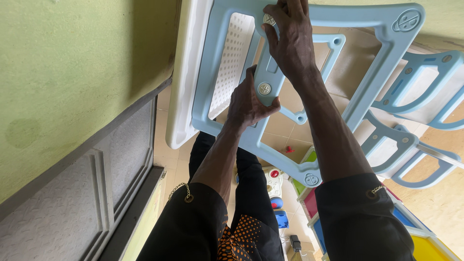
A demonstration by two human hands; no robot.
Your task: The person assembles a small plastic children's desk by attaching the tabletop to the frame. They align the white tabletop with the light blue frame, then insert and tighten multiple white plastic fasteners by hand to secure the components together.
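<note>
With the left hand (249, 104) clamped on the pale blue plastic frame (232, 133) mid-frame and the right hand (290, 36) pinching its upper bar, a slackened grip could tip it onto the toys (275, 186) lower down.

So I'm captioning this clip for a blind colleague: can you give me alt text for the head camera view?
Two bare hands work on a light blue plastic frame held against a white perforated panel: the left hand grips a blue crossbar by a round fastener, the right hand presses a fastener higher up. Black sleeves, a green wall and colourful toys surround them.
</note>
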